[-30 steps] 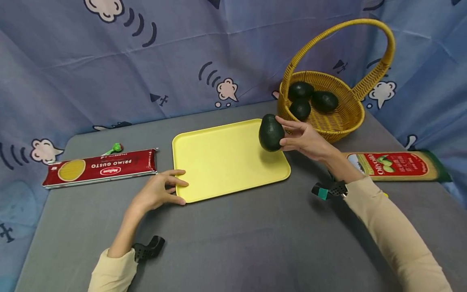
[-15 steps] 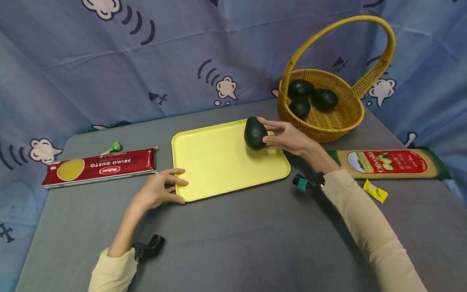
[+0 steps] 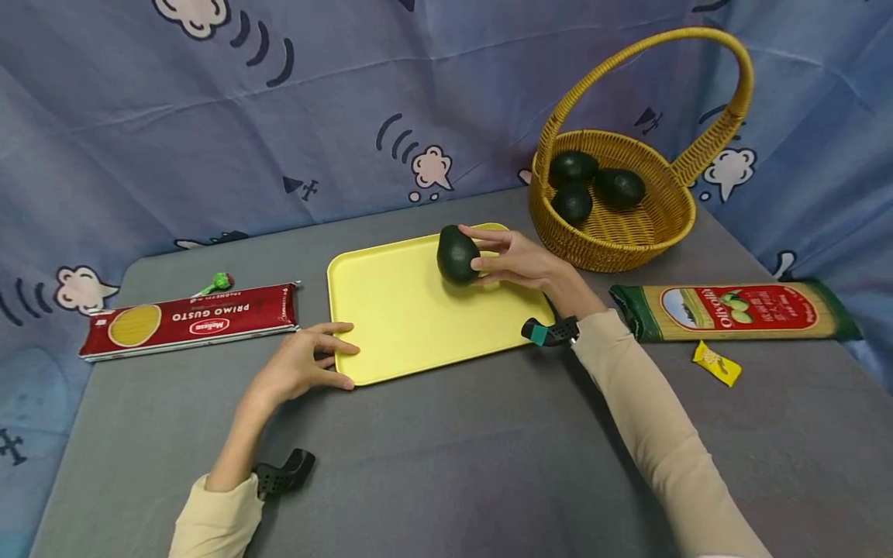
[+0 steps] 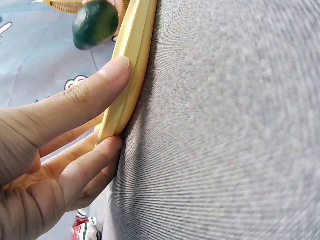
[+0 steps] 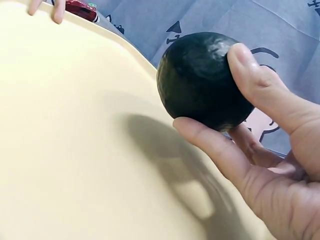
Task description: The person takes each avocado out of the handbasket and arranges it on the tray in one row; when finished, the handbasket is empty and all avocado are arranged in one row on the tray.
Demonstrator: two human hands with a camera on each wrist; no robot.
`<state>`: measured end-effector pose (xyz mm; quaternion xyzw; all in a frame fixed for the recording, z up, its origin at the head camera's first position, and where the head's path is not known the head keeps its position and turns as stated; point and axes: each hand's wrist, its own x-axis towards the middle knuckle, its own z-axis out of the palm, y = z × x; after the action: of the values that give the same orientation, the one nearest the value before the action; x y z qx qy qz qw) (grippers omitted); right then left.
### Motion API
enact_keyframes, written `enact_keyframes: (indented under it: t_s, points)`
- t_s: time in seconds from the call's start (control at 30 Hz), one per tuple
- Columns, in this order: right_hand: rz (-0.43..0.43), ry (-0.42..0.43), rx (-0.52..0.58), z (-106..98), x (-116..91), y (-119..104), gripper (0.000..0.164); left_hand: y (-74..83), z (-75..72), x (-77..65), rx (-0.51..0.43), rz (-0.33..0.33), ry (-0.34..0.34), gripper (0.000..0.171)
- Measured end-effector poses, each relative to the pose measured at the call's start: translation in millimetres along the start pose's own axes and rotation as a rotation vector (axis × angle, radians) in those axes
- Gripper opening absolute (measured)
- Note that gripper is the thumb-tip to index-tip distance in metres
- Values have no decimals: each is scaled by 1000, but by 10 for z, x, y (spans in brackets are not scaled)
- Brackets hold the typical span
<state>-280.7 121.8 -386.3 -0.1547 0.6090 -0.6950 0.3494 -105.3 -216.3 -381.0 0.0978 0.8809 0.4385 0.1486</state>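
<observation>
A dark green avocado [image 3: 456,256] is held in my right hand [image 3: 516,258], pinched between the thumb and fingers. It hangs over the yellow tray [image 3: 412,329]; in the right wrist view the avocado [image 5: 202,80] casts a shadow on the tray's surface, apart from it. My left hand [image 3: 300,363] holds the tray's near left corner. In the left wrist view its thumb and fingers [image 4: 92,165] lie against the tray rim [image 4: 135,65]. Three more avocados [image 3: 619,188] lie in a yellow wicker basket [image 3: 649,240] with a tall handle.
To the left lies a red spaghetti pack [image 3: 191,319], with a green-wrapped lollipop [image 3: 219,282] behind it. On the right are an Olivoilà pasta pack [image 3: 739,311] and a small yellow-wrapped candy [image 3: 717,364]. A blue patterned cloth [image 3: 349,116] hangs behind the grey table.
My right hand has carried the avocado leftward, from the tray's right end to above its middle. The yellow candy has come into view from behind the right arm. My left hand stays put.
</observation>
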Motion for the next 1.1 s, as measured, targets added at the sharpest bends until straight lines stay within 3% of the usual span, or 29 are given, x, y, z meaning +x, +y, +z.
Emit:
enact_keyframes:
  t_s: [0.23,0.6,1.1]
  points:
    - [7,-39,47,121,205,22,65,-11,19,14,-29,-15,3,42]
    - [33,-23,69,353,544,29,64,23,-2,14,-17,-5,10,42]
    - [36,-31,44,893,987,104,61,-2,-11,28,-5,-24,11,41]
